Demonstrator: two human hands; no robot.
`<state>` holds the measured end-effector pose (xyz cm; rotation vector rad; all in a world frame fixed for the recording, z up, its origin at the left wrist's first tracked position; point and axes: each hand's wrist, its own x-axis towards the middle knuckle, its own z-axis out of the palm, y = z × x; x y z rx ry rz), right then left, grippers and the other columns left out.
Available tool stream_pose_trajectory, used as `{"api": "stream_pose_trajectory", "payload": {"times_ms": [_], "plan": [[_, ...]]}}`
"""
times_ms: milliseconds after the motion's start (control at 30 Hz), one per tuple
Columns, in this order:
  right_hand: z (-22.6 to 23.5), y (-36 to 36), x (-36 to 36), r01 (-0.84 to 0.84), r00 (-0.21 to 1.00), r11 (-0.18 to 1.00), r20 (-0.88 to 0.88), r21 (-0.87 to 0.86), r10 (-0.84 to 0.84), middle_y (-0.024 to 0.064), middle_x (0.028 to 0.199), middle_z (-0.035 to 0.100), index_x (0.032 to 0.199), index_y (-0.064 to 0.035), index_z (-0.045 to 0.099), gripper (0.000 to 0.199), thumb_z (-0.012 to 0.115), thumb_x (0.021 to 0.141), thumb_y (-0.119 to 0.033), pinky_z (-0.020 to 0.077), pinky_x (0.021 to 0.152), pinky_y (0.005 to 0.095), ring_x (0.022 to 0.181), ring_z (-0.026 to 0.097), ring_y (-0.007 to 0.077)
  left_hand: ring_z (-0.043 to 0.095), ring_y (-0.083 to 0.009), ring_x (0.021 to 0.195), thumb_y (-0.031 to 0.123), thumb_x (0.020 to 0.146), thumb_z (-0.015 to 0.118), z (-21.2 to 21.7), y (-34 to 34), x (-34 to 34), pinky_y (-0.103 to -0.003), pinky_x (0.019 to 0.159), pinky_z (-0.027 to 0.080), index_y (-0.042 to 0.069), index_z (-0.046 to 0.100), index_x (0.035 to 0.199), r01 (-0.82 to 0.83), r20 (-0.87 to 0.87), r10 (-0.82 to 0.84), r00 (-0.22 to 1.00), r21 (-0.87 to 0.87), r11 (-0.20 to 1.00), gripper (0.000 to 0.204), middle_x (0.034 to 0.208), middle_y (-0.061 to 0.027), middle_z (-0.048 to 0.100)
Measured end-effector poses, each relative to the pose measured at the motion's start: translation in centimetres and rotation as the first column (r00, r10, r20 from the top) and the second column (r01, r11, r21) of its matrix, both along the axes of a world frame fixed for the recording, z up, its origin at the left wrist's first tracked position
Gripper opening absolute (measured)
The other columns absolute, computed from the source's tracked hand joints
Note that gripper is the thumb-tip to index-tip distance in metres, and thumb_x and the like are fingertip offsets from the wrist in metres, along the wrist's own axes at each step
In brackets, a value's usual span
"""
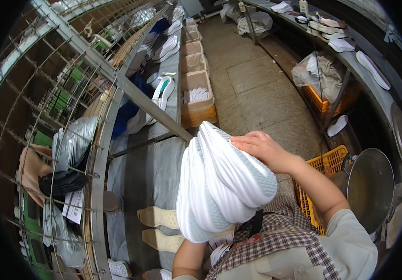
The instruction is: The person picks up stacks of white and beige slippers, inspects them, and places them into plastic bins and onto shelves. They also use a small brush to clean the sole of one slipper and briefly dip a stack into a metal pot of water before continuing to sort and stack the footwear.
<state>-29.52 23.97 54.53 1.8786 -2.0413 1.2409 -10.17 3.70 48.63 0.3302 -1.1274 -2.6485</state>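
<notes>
Long grey workbench (pixel 152 163) running from near to far on the left, bordered by a wire rack (pixel 70 112) with a slanted metal beam crossing it. Concrete floor (pixel 257 88) down the middle; shelving with white soles (pixel 345 44) along the far right. Big round metal basin (pixel 371 186) at the near right, a yellow plastic crate (pixel 327 165) just beside it. Cardboard boxes (pixel 197 100) lined up along the bench's right edge, one holding white soles.

In the near centre, a tall stack of white shoe soles (pixel 224 182), fanned and tilted, held up against the chest. Right hand (pixel 261 147) laid over the top of the stack, fingers curled down onto the uppermost sole, pressing it. Left hand hidden under the stack; only the left forearm (pixel 189 259) visible rising beneath it, so grip impossible to tell.

On the bench near the stack, two beige soles (pixel 159 217) lying side by side. Behind the rack at far left, another person's hand (pixel 32 170) touching dark and silver insoles (pixel 72 158).
</notes>
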Motion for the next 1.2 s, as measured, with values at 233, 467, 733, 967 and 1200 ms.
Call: {"api": "stream_pose_trajectory", "payload": {"times_ms": [233,467,733,967,1200], "plan": [[-1.8,1.0,0.2,-0.327,0.159,0.943,0.98,-0.063,0.121,0.0043,0.142,0.042,0.126,-0.0097,0.055,0.041,0.054,0.085,-0.013,0.0442,0.091,0.0331,0.118,0.047,0.0186,0.048,-0.0262,0.1,0.03,0.093,0.051,-0.6,0.4,-0.2,-0.035,0.082,0.047,0.0,0.034,0.138,0.061,-0.012,-0.06,0.998,0.072,0.996,0.057,0.122,-0.0154,0.049],[-1.9,0.5,5.0,-0.26,0.406,0.96,0.89,-0.105,0.208,0.0177,0.146,0.026,0.139,-0.008,0.032,0.07,0.065,0.081,-0.03,0.0407,0.098,0.0386,0.123,0.043,0.0268,0.048,-0.025,0.096,0.03,0.093,0.051,-1.1,0.7,-0.3,-0.033,0.078,0.048,0.0,0.034,0.138,0.109,-0.064,-0.1,0.993,0.155,0.982,0.057,0.119,-0.0154,0.049],[-3.2,0.6,3.8,0.079,-0.653,0.768,0.55,-0.635,0.521,0.0187,0.124,0.051,0.141,-0.0032,0.028,0.084,0.066,0.073,-0.034,0.0544,0.085,0.0331,0.103,0.06,0.0227,0.048,-0.0237,0.092,0.03,0.092,0.052,-1.8,0.9,0.2,-0.031,0.074,0.05,-0.001,0.035,0.137,0.179,-0.253,-0.096,0.963,0.332,0.926,0.057,0.116,-0.0154,0.05],[-7.9,-1.4,7.2,-0.141,-0.343,0.904,0.877,-0.403,0.338,0.0195,0.138,0.039,0.144,-0.0009,0.025,0.091,0.066,0.067,-0.029,0.0381,0.103,0.0371,0.123,0.046,0.026,0.048,-0.0225,0.088,0.03,0.092,0.053,-2.4,1.5,0.6,-0.029,0.07,0.051,-0.001,0.036,0.137,0.203,-0.302,-0.083,0.95,0.393,0.897,0.057,0.113,-0.0154,0.051],[-11.4,-1.4,7.9,0.133,-0.795,0.744,0.377,-0.655,0.474,0.0201,0.133,0.046,0.143,-0.0034,0.023,0.078,0.055,0.075,-0.025,0.0438,0.099,0.0394,0.117,0.053,0.0287,0.048,-0.0213,0.084,0.03,0.092,0.053,-1.3,1.9,2.6,-0.027,0.066,0.052,-0.001,0.036,0.136,0.209,-0.391,-0.029,0.92,0.428,0.879,0.057,0.111,-0.0154,0.052]]}}
